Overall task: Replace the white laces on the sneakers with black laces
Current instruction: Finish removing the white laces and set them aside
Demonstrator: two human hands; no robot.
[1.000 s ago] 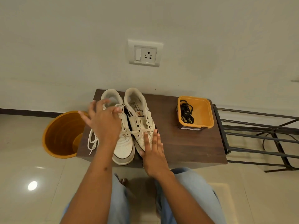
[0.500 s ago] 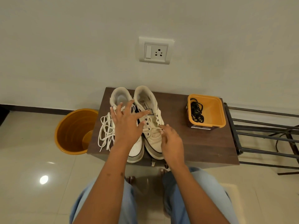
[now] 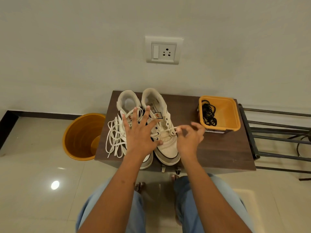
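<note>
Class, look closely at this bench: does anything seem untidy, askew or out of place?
Yes: a loose white lace lies tangled beside the left sneaker, spilling toward the bench edge. The black laces sit heaped in the yellow tub.

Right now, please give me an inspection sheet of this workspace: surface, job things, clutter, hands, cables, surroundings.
Surface: dark wooden table against the wall.
Job's things: left sneaker with its white lace lying loose beside it; right sneaker with lace in the lower eyelets; black laces in the yellow tub.
Clutter: nothing seen.
Hands: left hand spread flat over the sneakers; right hand pinches the right sneaker's lace.
Cables: dark cord at the metal rack.
Surroundings: orange bin on the floor; wall socket.
</note>
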